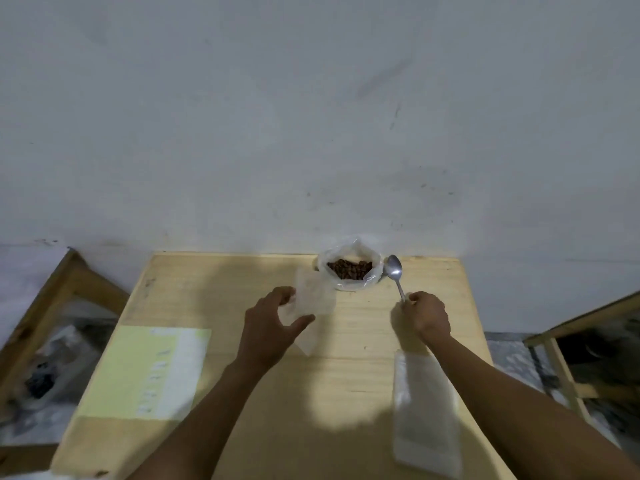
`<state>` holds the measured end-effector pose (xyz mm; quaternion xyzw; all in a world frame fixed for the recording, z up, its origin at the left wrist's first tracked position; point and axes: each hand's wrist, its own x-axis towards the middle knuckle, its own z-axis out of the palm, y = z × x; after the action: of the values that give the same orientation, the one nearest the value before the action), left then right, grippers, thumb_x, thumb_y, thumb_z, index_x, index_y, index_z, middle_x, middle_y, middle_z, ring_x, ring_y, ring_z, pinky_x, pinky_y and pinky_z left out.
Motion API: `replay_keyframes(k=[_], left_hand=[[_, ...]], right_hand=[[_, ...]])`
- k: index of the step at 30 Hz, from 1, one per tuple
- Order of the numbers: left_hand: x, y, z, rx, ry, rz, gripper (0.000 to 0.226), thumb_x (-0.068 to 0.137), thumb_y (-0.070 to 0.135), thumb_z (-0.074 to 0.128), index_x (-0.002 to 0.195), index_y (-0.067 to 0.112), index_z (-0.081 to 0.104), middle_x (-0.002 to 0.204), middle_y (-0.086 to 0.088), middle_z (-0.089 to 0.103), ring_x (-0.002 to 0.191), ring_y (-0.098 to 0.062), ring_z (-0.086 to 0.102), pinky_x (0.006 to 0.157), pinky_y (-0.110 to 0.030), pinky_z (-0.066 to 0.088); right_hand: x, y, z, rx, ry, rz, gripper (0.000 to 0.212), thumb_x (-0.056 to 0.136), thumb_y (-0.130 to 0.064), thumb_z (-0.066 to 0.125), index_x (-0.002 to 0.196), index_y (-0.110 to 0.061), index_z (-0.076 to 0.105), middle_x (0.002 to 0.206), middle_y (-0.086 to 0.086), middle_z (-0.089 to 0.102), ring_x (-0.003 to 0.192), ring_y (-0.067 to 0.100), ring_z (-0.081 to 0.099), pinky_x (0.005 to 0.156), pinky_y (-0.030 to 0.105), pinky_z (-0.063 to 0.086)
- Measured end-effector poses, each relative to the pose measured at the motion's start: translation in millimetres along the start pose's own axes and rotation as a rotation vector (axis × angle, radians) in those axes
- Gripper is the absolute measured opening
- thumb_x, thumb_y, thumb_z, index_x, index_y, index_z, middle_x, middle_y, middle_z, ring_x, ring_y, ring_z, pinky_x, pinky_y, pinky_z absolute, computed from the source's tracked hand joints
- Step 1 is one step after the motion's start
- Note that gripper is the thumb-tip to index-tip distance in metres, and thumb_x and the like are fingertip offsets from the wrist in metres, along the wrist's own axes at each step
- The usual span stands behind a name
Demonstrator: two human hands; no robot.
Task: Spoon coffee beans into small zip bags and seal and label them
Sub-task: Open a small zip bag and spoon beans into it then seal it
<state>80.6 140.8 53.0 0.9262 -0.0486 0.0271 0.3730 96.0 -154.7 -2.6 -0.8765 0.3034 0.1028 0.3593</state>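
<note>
A zip bag [313, 299] is pinched by the left hand [272, 323], apparently readied for filling. A spoon [396, 275] is gripped at its handle by the right hand [427, 315], its empty bowl raised just beside the beans [349, 269] lying beyond both hands.

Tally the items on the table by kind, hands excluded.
Spoon: 1
Open bag of coffee beans: 1
Small zip bag, held: 1
Stack of clear bags: 1
Yellow label sheet: 1
Total: 5
</note>
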Motion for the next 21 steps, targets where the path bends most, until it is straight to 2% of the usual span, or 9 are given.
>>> replay_keyframes(k=[2, 5, 10, 13, 17, 19, 21], left_hand=[[-4.6, -1.6, 3.4, -0.008, 0.000, -0.044, 0.056, 0.068, 0.048, 0.080, 0.112, 0.020, 0.061, 0.105, 0.009, 0.068, 0.098, -0.012, 0.062, 0.086, -0.037, 0.050], [-11.7, -3.1, 5.5, -0.007, 0.005, -0.067, 0.055, 0.069, 0.049, 0.080, 0.112, 0.022, 0.061, 0.103, 0.016, 0.063, 0.097, -0.008, 0.060, 0.085, -0.036, 0.050], [-14.9, -9.6, 0.6, -0.012, -0.025, -0.069, 0.057, 0.069, 0.050, 0.080, 0.114, 0.022, 0.060, 0.105, 0.013, 0.065, 0.098, -0.009, 0.061, 0.085, -0.034, 0.050], [-13.5, -14.5, -5.1, -0.022, -0.032, -0.066, 0.057, 0.069, 0.051, 0.079, 0.115, 0.023, 0.060, 0.105, 0.013, 0.065, 0.098, -0.008, 0.060, 0.087, -0.036, 0.050], [-7.3, -20.8, -14.0, -0.026, -0.054, -0.061, 0.063, 0.065, 0.058, 0.075, 0.115, 0.023, 0.060, 0.107, 0.011, 0.066, 0.099, -0.007, 0.060, 0.088, -0.036, 0.051], [-1.8, -23.1, -16.7, -0.011, -0.066, -0.049, 0.061, 0.068, 0.053, 0.079, 0.117, 0.022, 0.060, 0.109, 0.009, 0.067, 0.101, -0.008, 0.061, 0.089, -0.037, 0.051], [3.6, -24.1, -18.7, -0.003, -0.080, -0.042, 0.059, 0.071, 0.046, 0.081, 0.119, 0.020, 0.060, 0.113, 0.006, 0.066, 0.101, -0.009, 0.060, 0.090, -0.036, 0.051]], right_hand=[[4.2, -3.3, 5.2, -0.058, 0.023, 0.009, 0.022, 0.087, -0.027, 0.053, 0.088, -0.019, 0.074, 0.084, 0.003, 0.067, 0.075, 0.025, 0.061, 0.071, 0.034, 0.053], [8.3, -8.8, 9.1, -0.072, 0.071, 0.049, 0.016, 0.084, -0.021, 0.054, 0.080, -0.020, 0.070, 0.081, 0.002, 0.064, 0.075, 0.027, 0.061, 0.070, 0.032, 0.050], [21.4, -9.6, 11.2, 0.044, 0.019, 0.164, 0.015, 0.085, -0.019, 0.063, 0.088, -0.010, 0.074, 0.080, 0.006, 0.066, 0.082, 0.034, 0.067, 0.077, 0.040, 0.058], [21.2, -9.5, 10.6, 0.054, 0.048, 0.185, 0.024, 0.091, -0.019, 0.056, 0.104, -0.004, 0.068, 0.104, 0.016, 0.067, 0.098, 0.039, 0.064, 0.083, 0.037, 0.053], [11.8, -2.2, 0.6, 0.116, 0.143, 0.128, 0.022, 0.093, -0.012, 0.053, 0.110, -0.006, 0.065, 0.105, 0.016, 0.067, 0.096, 0.037, 0.061, 0.080, 0.038, 0.049], [2.9, -1.1, -11.1, 0.187, 0.189, 0.084, 0.025, 0.092, -0.012, 0.055, 0.114, -0.008, 0.063, 0.107, 0.016, 0.069, 0.093, 0.034, 0.062, 0.076, 0.035, 0.048], [-6.6, -4.5, -24.9, 0.276, 0.257, 0.037, 0.026, 0.088, -0.012, 0.059, 0.114, -0.009, 0.061, 0.099, 0.015, 0.070, 0.083, 0.030, 0.060, 0.073, 0.032, 0.045]])
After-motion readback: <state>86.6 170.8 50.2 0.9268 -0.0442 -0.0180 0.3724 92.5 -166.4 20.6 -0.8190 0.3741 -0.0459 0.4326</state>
